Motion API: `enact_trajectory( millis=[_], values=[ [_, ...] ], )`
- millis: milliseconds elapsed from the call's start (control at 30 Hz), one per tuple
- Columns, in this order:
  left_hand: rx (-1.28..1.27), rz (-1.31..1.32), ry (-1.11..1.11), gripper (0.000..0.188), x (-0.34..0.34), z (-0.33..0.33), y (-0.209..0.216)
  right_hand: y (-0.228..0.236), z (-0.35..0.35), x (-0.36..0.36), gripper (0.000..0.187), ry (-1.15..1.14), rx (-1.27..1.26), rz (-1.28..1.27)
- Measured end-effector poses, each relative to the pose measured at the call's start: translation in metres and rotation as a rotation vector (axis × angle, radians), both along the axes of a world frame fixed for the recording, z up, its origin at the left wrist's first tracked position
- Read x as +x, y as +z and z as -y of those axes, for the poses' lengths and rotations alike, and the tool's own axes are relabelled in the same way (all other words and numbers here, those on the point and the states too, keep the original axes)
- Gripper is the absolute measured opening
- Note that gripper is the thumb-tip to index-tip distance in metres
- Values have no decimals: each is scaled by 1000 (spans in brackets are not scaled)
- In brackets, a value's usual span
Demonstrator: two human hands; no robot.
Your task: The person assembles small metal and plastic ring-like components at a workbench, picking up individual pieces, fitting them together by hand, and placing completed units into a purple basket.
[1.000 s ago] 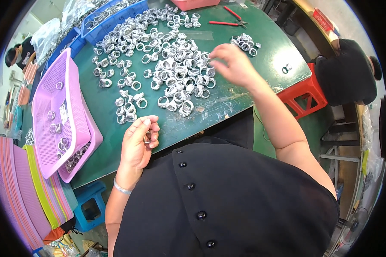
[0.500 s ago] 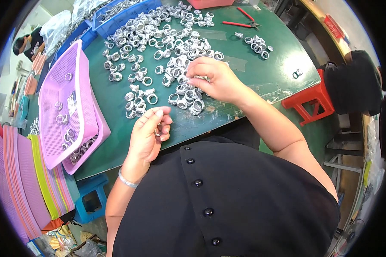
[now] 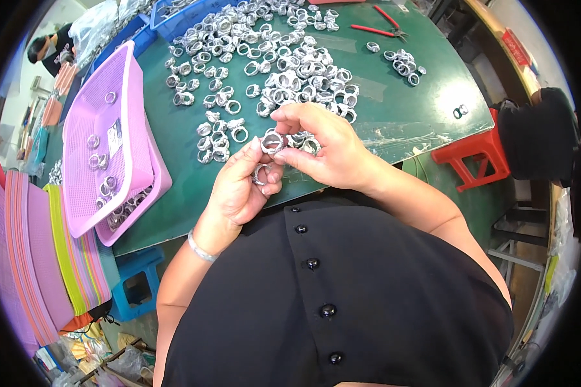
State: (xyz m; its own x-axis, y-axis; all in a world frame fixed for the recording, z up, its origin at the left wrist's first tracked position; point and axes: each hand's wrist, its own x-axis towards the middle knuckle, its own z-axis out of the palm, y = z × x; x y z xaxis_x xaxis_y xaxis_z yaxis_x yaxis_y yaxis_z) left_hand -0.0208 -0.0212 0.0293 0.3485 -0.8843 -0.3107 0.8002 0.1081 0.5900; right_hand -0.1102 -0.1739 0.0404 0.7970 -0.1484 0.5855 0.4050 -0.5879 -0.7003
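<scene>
Between my two hands, over the near edge of the green table (image 3: 374,138), is a silver-coloured ring (image 3: 272,142). My right hand (image 3: 323,145) pinches it from the right, while the thumb of my left hand (image 3: 242,184) meets its left side. A second ring (image 3: 261,173) is tucked in the curled fingers of my left hand. Just beyond my hands spreads a large heap of similar rings (image 3: 290,84), and a smaller cluster of rings (image 3: 218,138) lies to the left. My right hand hides part of the nearest rings.
Stacked pink-purple baskets (image 3: 135,97) with some rings stand at the left. Blue bins (image 3: 181,16) are at the back. Red-handled pliers (image 3: 381,29) and a small ring group (image 3: 403,64) lie at the far right. A red stool (image 3: 465,158) stands beside the table; another person (image 3: 55,51) is far left.
My right hand has come back from the heap toward me, carrying a ring. My left hand has moved right to meet it. The view has shifted slightly.
</scene>
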Motion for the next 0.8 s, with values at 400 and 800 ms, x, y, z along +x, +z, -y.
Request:
enact_trajectory(
  millis=[400, 800],
  values=[
    [115, 25, 40, 33, -1, -2, -1, -5, 1, 2, 17, 254, 493, -298],
    [169, 293, 155, 25, -5, -2, -3, -16, 6, 2, 22, 355, 613, -365]
  ],
)
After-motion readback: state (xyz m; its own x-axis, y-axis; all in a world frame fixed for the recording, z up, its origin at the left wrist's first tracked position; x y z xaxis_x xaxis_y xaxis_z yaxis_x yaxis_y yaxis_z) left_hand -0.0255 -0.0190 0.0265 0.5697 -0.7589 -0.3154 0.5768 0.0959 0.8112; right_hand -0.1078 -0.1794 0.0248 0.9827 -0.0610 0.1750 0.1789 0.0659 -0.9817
